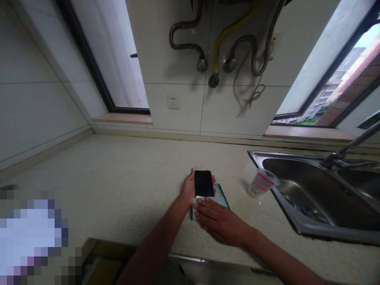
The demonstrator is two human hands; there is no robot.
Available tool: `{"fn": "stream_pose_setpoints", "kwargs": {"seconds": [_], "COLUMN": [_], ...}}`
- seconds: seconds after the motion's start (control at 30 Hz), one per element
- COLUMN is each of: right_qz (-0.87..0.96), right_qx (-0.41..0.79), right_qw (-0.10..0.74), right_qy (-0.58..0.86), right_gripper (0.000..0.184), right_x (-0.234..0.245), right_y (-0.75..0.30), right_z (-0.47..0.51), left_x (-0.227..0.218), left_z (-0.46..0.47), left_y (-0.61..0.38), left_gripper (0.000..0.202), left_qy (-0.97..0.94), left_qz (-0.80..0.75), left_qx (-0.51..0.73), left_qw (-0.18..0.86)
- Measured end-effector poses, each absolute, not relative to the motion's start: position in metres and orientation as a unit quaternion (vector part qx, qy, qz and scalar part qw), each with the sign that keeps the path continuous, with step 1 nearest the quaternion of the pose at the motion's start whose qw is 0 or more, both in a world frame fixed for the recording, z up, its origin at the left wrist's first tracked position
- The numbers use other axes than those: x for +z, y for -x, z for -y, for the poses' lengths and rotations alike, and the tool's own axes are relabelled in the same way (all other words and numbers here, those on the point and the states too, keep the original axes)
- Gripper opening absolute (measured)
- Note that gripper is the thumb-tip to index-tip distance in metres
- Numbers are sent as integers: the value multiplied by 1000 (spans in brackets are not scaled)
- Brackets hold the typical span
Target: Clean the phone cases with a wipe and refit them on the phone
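My left hand (187,188) is wrapped round a smartphone (204,183) from underneath, its thumb along the left edge and fingertips showing past the right edge. The phone's dark screen faces up. Across its lower end lies a pale cloth (195,214), perhaps a tissue. My right hand (218,219) presses this cloth down with its fingers laid over it, the thumb hidden. A light blue phone case (222,199) with a darker rim lies on the counter, just right of the phone and partly covered by my right hand.
A clear plastic cup (261,183) with red print stands tilted-looking beside the steel sink (285,209) on the right. The sink's faucet (335,158) is behind it. Hoses (218,47) and a wall socket (173,101) are above the speckled counter (133,170). A blurred patch covers the lower left.
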State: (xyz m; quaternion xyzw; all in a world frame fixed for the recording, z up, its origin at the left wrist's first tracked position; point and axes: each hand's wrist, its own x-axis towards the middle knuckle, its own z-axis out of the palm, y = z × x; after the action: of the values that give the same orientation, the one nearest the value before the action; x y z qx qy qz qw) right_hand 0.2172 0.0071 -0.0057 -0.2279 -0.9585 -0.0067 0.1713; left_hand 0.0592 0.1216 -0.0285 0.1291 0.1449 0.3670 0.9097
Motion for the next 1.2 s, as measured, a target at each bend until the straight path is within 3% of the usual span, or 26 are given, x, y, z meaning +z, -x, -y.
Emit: {"fn": "stream_pose_setpoints", "kwargs": {"seconds": [0.17, 0.53, 0.77, 1.07, 1.2], "right_qz": [962, 941, 956, 974, 951], "right_qx": [-17, -55, -80, 12, 81], "right_qw": [193, 167, 180, 159, 246], "right_qy": [193, 288, 219, 162, 168], "right_gripper": [46, 73, 50, 43, 46], "right_x": [-5, -19, -18, 3, 10], "right_y": [-218, -211, -212, -223, -232], "right_z": [-9, -41, -27, -8, -17], "left_x": [-23, -36, -32, -18, -18], "left_z": [-116, -129, -124, -118, -119], "left_y": [-63, -61, -61, -57, -58], "left_gripper": [64, 75, 68, 61, 62], "left_qy": [-121, -115, -94, -90, -93], "left_qz": [-153, -185, -180, -166, -180], "left_qx": [376, 391, 424, 429, 439], "left_qw": [906, 894, 883, 883, 876]}}
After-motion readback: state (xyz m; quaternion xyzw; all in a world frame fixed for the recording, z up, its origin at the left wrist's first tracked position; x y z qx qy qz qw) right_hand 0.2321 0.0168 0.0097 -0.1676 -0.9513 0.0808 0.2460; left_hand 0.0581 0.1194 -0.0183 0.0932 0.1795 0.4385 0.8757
